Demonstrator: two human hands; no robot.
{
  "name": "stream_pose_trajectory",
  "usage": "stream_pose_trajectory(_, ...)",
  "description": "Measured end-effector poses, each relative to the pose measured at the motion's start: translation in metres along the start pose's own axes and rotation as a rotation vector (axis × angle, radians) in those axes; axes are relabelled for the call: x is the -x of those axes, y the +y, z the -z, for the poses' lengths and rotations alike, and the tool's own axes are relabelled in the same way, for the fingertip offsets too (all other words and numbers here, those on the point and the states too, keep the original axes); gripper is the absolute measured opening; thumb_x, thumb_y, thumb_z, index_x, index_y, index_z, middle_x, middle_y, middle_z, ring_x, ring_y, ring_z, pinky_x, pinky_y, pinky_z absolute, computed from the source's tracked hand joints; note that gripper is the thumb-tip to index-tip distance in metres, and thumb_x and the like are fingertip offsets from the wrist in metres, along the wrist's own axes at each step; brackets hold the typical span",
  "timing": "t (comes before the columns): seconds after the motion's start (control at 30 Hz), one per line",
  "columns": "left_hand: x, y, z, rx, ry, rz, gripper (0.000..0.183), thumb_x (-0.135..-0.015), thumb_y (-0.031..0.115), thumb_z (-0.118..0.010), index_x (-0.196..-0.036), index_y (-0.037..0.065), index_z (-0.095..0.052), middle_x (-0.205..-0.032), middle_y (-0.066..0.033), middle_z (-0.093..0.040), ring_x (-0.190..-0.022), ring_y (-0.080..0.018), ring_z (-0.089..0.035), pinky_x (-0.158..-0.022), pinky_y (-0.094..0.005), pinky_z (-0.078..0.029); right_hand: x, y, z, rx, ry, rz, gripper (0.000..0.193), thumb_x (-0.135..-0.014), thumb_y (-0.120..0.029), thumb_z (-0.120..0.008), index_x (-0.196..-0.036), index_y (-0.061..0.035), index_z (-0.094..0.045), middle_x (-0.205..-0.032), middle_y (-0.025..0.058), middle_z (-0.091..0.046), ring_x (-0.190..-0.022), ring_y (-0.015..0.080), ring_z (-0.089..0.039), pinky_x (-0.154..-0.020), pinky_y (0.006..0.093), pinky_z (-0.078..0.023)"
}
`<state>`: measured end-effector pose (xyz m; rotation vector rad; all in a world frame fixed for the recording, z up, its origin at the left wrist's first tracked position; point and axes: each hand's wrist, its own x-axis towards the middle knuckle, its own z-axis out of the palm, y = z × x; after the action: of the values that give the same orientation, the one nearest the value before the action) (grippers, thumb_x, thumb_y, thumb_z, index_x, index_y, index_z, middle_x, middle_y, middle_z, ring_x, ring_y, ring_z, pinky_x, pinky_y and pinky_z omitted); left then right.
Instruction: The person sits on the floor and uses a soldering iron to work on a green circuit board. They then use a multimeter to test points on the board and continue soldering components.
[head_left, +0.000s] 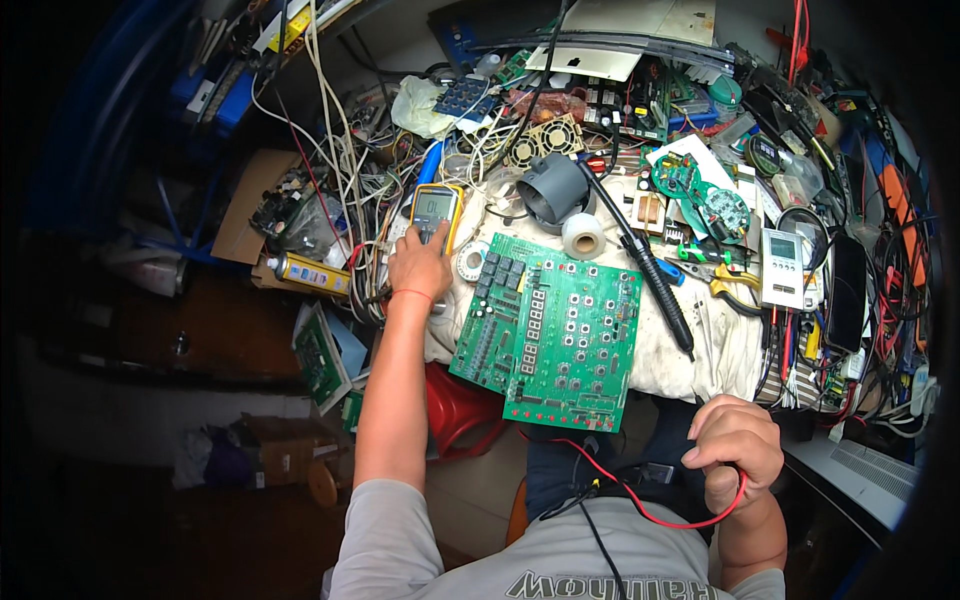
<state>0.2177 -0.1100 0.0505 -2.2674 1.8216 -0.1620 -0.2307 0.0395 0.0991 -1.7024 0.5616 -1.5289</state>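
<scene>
Right hand (738,445): fingers curled shut around a red test lead (655,508). The wire loops under the fist and trails left across my lap, with a black lead (590,515) running beside it. Whether a probe tip sits inside the fist I cannot tell. The hand hangs low, off the bench edge, wrist bent inward, well apart from the board.

Left hand (420,268): arm stretched straight forward, palm down, fingers closed over the lower half of a yellow multimeter (436,210). The display end shows clear above the fingertips. I judge the grip a loose hold on the case or dial, not a lift; the meter rests on the bench clutter.

Large green circuit board (560,325): lies flat on a white cloth (705,345), just right of the left wrist, with a smaller green board tucked under its left edge. No probe touches it.

Progress, as I read it: meter in hand, leads gathered, board laid out. Probing not yet begun.

Around: a black soldering iron (650,265) lies diagonally just right of the board; a tape roll (583,236) and a grey fan housing (552,190) sit behind it.
</scene>
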Motion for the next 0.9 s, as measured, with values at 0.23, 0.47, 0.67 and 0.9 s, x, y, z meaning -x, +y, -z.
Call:
stream_pose_trajectory(0.23, 0.055, 0.036, 0.049, 0.446, 0.55, -0.313, 0.03, -0.094, 0.009, -0.068, -0.124, 0.003, -0.067, -0.114, -0.0185, -0.067, -0.112, -0.0383, -0.061, -0.098, -0.0473, -0.048, -0.006, -0.003, 0.0, 0.068, -0.103, 0.077, 0.045, -0.1, -0.052, -0.069, -0.094, -0.0079, -0.076, -0.07, -0.0001, -0.061, -0.059, 0.0174, -0.06, -0.064, 0.0333, -0.056)
stream_pose_trajectory(0.47, 0.218, 0.155, 0.098, 1.014, 0.301, -0.775, 0.044, -0.086, 0.013, -0.08, -0.127, 0.001, -0.071, -0.124, -0.017, -0.066, -0.103, -0.0332, -0.07, -0.085, -0.0394, -0.059, -0.019, 0.007, -0.028, 0.113, -0.246, 0.335, 0.048, -0.092, -0.055, -0.071, -0.104, -0.0098, -0.078, -0.09, 0.0018, -0.066, -0.083, 0.0216, -0.065, -0.076, 0.0373, -0.058)
stream_pose_trajectory(0.67, 0.235, 0.167, 0.082, 0.957, 0.44, -0.71, 0.032, -0.086, 0.011, -0.075, -0.114, -0.004, -0.074, -0.121, -0.0207, -0.07, -0.094, -0.0328, -0.075, -0.078, -0.0374, -0.062, -0.007, 0.013, -0.054, -0.082, -0.166, 0.316, 0.036, -0.085, -0.037, -0.086, -0.103, -0.0075, -0.077, -0.095, 0.002, -0.065, -0.086, 0.0218, -0.063, -0.077, 0.0366, -0.055)
stream_pose_trajectory(0.9, 0.222, 0.152, 0.073, 0.857, 0.386, -0.746, 0.038, -0.089, 0.013, -0.07, -0.122, -0.005, -0.069, -0.116, -0.0196, -0.072, -0.096, -0.0363, -0.074, -0.08, -0.0411, -0.062, 0.002, 0.02, -0.044, -0.015, -0.247, 0.185, 0.042, -0.085, -0.008, -0.073, -0.126, -0.0015, -0.069, -0.119, 0.0135, -0.065, -0.1, 0.0301, -0.067, -0.085, 0.0395, -0.058)
